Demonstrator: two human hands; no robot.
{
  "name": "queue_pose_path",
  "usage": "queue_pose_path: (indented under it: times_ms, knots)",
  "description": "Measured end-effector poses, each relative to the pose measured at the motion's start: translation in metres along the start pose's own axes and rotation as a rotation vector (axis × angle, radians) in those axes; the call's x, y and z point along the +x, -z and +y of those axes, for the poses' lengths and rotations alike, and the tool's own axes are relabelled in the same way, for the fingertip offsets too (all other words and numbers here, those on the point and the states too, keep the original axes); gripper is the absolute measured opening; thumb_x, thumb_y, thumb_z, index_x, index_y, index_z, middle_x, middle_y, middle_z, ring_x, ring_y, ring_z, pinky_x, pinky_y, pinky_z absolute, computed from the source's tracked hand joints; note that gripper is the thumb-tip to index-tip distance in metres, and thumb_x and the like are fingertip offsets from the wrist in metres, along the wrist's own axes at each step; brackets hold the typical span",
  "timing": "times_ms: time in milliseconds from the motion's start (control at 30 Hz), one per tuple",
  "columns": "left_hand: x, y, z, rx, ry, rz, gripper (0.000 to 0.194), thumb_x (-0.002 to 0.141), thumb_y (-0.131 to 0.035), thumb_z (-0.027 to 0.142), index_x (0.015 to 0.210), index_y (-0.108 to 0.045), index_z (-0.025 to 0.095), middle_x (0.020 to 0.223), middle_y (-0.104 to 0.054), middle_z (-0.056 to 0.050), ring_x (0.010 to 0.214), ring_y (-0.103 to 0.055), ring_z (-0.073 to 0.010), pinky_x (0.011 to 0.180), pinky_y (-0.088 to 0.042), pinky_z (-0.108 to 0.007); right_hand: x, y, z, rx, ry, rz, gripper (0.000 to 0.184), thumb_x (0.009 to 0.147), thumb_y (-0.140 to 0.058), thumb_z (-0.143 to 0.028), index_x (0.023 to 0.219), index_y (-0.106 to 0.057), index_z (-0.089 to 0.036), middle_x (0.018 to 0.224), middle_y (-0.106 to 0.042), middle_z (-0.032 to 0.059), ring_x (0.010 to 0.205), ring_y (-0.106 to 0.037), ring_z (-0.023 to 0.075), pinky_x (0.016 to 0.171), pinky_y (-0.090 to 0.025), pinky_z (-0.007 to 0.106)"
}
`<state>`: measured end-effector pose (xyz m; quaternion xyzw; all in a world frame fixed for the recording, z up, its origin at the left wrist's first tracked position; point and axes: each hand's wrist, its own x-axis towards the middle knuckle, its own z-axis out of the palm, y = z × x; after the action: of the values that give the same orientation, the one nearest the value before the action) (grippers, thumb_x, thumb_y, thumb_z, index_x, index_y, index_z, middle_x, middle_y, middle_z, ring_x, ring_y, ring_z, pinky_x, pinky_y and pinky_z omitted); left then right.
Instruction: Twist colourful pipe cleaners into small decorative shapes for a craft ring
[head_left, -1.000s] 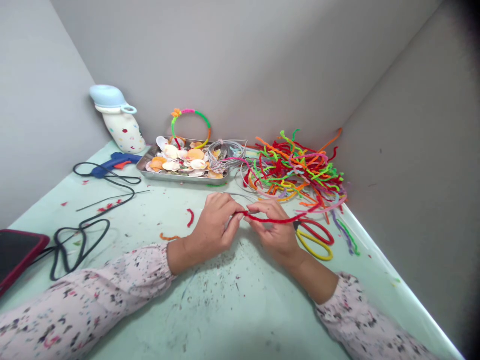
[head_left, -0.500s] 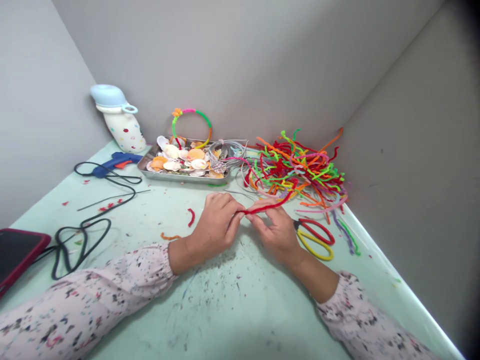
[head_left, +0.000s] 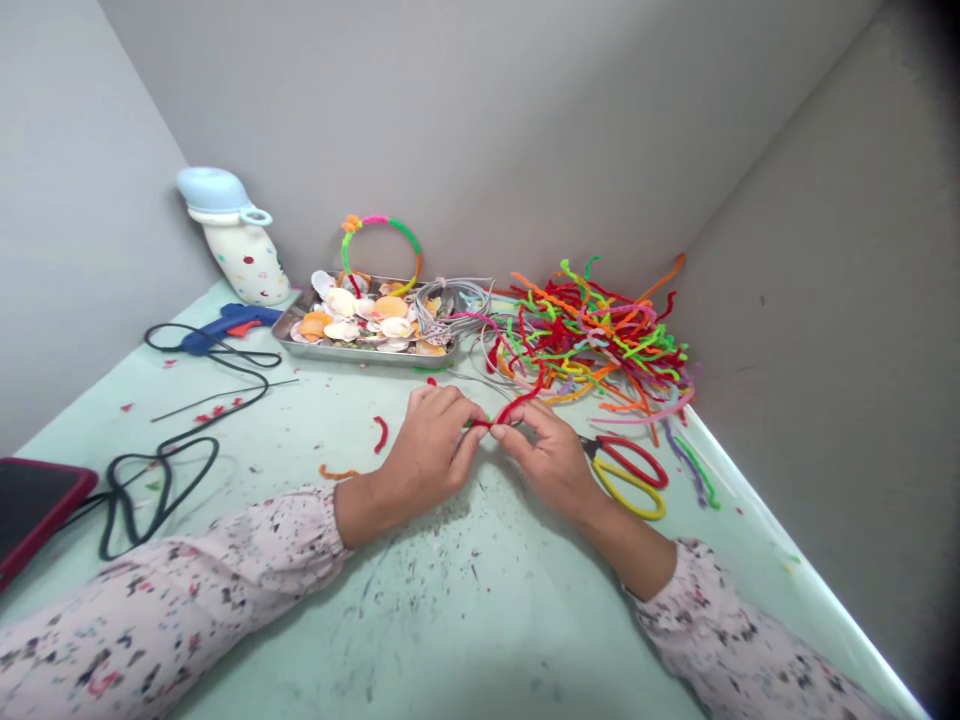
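Observation:
Between my two hands, above the table's middle, is a red pipe cleaner (head_left: 523, 398). My left hand (head_left: 435, 437) pinches one part of it between thumb and forefinger, where a bit of green also shows at the fingertips. My right hand (head_left: 551, 455) is closed on the same pipe cleaner close by, and its loose end curves up and away past the fingers. The fingertips of both hands nearly meet. Just right of my right hand lie scissors (head_left: 630, 475) with red and yellow handles, their blades partly hidden behind the hand.
Behind my hands stand a metal tray (head_left: 360, 354) of seashells, a pipe-cleaner ring (head_left: 415, 235), a grey wire coil (head_left: 450, 310) and a heap of pipe cleaners (head_left: 600, 330). To the left are a bottle (head_left: 251, 262), a blue glue gun (head_left: 225, 325), its black cord (head_left: 214, 455) and a phone (head_left: 45, 510).
The red pipe cleaner's loose end has swung from pointing right to a steeper, shorter curve near my fingers. A bit of green now shows at my left fingertips. The view has shifted slightly.

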<state>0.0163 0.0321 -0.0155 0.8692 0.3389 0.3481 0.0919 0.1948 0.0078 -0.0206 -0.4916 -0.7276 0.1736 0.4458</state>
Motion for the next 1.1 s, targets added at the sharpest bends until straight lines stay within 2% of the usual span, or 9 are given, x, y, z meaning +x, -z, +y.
queue_pose_path:
  times_ms: [300,433,767,1100]
  knots:
    - [0.0007,0.0004,0.0,-0.007,0.019,0.003,0.009,0.089,-0.045,0.019,0.089,-0.054,0.018,0.086,-0.059,-0.005,0.088,-0.051,-0.0214,0.082,-0.036,-0.039,0.0007,0.0,0.0006,0.029,-0.03,-0.019,0.014,0.089,-0.054,-0.03,0.082,-0.061,-0.021,0.081,-0.062,0.0011,0.082,-0.057,0.0175,0.076,-0.043,0.031]
    - [0.0007,0.0003,-0.0005,-0.014,0.018,-0.007,0.01,0.09,-0.045,0.02,0.089,-0.055,0.017,0.086,-0.059,-0.005,0.088,-0.051,-0.0213,0.083,-0.036,-0.039,0.0007,-0.0008,0.0,0.022,-0.03,-0.028,0.017,0.09,-0.052,-0.03,0.077,-0.058,-0.02,0.077,-0.058,0.0008,0.081,-0.055,0.0174,0.075,-0.042,0.03]
    - [0.0002,-0.0011,-0.0006,-0.011,-0.014,-0.051,0.012,0.091,-0.045,0.021,0.089,-0.056,0.017,0.085,-0.057,-0.005,0.085,-0.049,-0.0205,0.083,-0.035,-0.039,0.0031,0.0011,0.0041,0.11,-0.092,-0.129,0.02,0.09,-0.049,-0.03,0.073,-0.054,-0.02,0.074,-0.052,-0.0009,0.076,-0.05,0.016,0.071,-0.039,0.029]
    - [0.0003,-0.0015,-0.0024,-0.021,-0.016,-0.051,0.009,0.089,-0.048,0.021,0.089,-0.056,0.017,0.086,-0.057,-0.004,0.085,-0.05,-0.0202,0.083,-0.035,-0.039,0.0023,0.0003,0.0035,0.121,-0.124,-0.128,0.021,0.09,-0.049,-0.029,0.071,-0.053,-0.02,0.072,-0.05,-0.0012,0.075,-0.049,0.0158,0.073,-0.036,0.029]
